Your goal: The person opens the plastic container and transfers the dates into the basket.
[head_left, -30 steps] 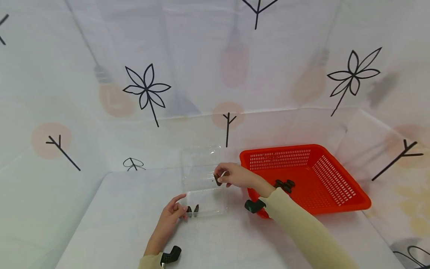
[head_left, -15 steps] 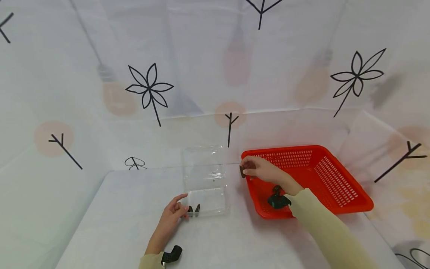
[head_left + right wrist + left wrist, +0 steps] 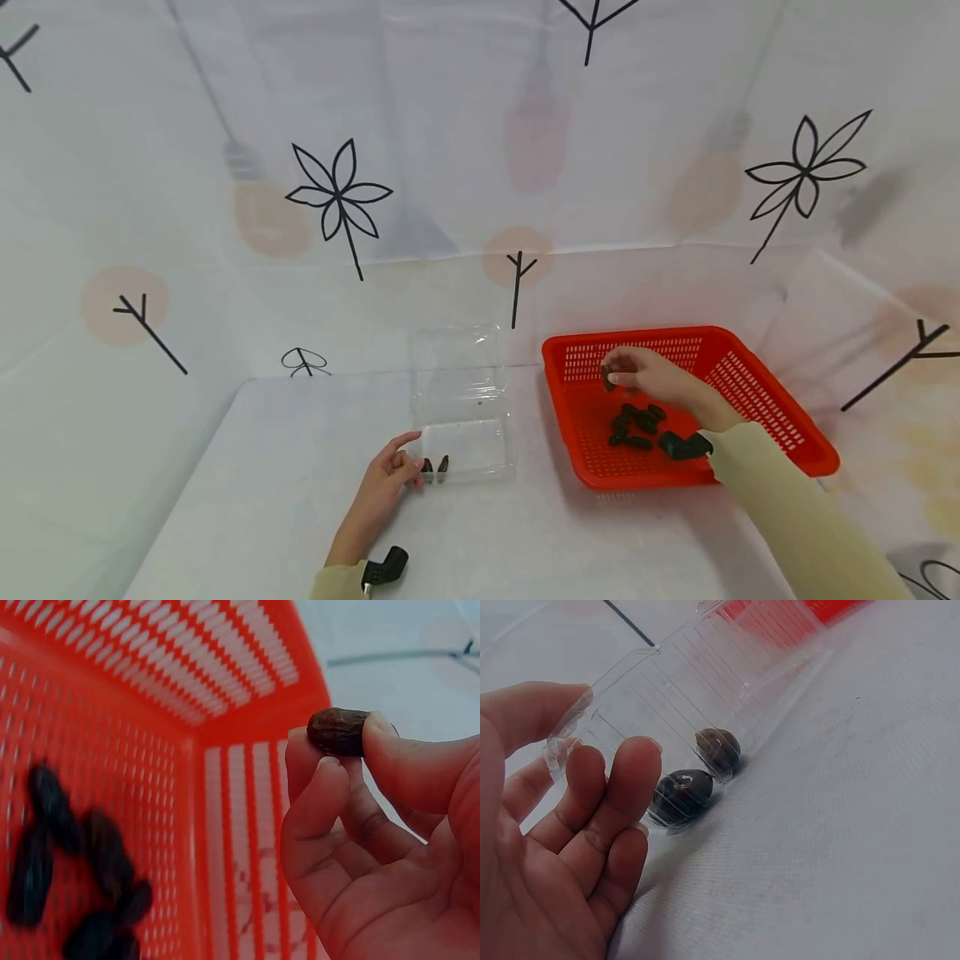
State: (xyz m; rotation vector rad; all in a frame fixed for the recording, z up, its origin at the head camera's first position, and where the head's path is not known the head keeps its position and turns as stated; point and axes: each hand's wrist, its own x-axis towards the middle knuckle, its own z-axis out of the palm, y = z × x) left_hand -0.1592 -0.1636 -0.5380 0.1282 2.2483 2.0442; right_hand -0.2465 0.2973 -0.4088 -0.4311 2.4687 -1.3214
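Observation:
My right hand [image 3: 660,383] is over the red basket [image 3: 592,481], pinching a wrinkled brown date [image 3: 337,731] between thumb and fingertips. Below it, several dark dates [image 3: 636,419] lie in a loose pile on the basket floor. To the left, a clear plastic clamshell box [image 3: 468,446] stands with its lid [image 3: 455,367] raised at the back. Two dates [image 3: 682,796] sit inside at its front left. At that corner my left hand [image 3: 382,479] grips the box wall, with fingers on both sides of the thin plastic in the left wrist view.
White cloth covers the table [image 3: 285,467]. Behind it hangs a printed white cloth backdrop [image 3: 450,167] with plant drawings. The basket's slotted walls rise around the dates, and its left rim lies a short way from the box.
My right hand has carried the date rightward from above the clear box, past the basket's left rim, to over the basket. My left hand stays at the box corner.

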